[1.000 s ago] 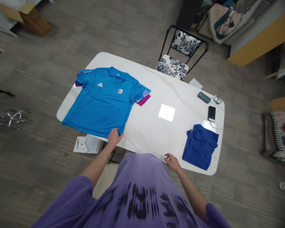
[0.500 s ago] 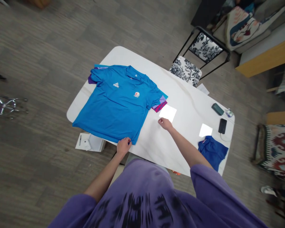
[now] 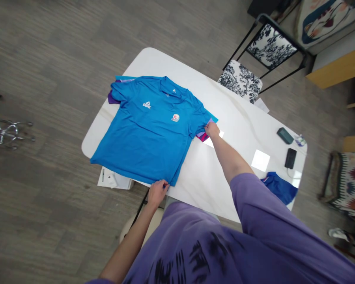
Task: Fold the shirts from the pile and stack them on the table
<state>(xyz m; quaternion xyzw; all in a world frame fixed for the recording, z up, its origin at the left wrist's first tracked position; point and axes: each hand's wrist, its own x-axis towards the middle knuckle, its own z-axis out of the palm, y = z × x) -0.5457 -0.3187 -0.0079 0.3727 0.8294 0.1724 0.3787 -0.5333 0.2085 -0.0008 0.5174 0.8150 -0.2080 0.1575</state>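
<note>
A blue T-shirt (image 3: 148, 130) with a collar and small chest prints lies spread, front up, on the white table (image 3: 236, 118). Beneath it, the edges of other shirts show in purple, lilac and pink (image 3: 203, 137) at both sleeves. My left hand (image 3: 157, 192) is at the bottom hem near its right corner, fingers pinched on the cloth. At the right sleeve's end is my right hand (image 3: 213, 129), its fingers closed on the blue T-shirt's cuff. Exactly how many layers it grips is hidden.
On the table's right end are a crumpled dark blue cloth (image 3: 279, 188), a black phone (image 3: 290, 158) with a cable, and a dark green case (image 3: 285, 135). A patterned chair (image 3: 241, 81) stands behind the table. A white box (image 3: 118, 180) sits below the near edge.
My right hand has moved up and away from me, from above the bare table to the right sleeve, closing there. My left hand stays at the hem. The camera view has shifted slightly.
</note>
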